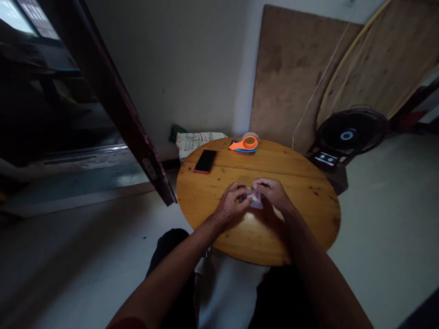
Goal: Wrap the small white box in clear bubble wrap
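A small pale, purplish box-like packet is between my hands, low over the middle of the round wooden table. My left hand is closed on its left side, with the thumb along the near edge and the fingers across the top. Its exact kind is too small and dim to make out. At its upper right, my right hand is pinched, the thumb and forefinger close to its edge. Whether a thin piece is between those fingertips I cannot tell.
An orange and blue tape dispenser lies near the table's far edge. Left of it is a phone with a dark screen. Behind stands a printed white bag. A black fan is at the right, a door edge at the left.
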`<state>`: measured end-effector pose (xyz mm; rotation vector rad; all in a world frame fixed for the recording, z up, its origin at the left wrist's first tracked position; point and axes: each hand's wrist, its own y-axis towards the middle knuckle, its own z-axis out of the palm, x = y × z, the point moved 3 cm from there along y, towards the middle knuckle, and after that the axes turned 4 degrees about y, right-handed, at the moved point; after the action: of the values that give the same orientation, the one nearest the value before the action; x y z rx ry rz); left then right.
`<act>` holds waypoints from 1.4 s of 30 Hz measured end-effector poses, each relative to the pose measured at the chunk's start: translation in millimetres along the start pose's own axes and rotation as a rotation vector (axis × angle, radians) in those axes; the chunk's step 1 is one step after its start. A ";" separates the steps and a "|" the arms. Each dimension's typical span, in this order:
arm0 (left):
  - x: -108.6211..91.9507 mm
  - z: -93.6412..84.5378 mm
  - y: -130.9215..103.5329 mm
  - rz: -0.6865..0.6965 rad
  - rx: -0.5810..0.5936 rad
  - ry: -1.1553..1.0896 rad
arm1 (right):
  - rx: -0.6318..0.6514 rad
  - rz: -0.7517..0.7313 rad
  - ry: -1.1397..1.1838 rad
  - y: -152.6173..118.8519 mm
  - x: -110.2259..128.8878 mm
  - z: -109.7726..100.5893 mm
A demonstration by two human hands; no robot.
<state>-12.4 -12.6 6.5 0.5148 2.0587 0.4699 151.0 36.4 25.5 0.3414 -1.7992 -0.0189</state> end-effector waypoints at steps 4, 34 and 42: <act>1.2 0.7 -0.1 0.010 0.008 -0.015 | 0.141 -0.142 -0.075 -3.8 11.0 -0.3; 4.8 4.9 -0.3 0.009 -0.042 -0.007 | -0.051 -0.199 -0.196 -12.0 -4.1 -23.9; 1.1 3.3 1.8 0.041 -0.035 0.000 | 0.003 -0.168 -0.263 -13.6 -7.0 -0.2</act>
<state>-9.8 -10.1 5.0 0.5366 2.0392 0.5296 155.7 25.0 16.3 0.5106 -2.0255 -0.1865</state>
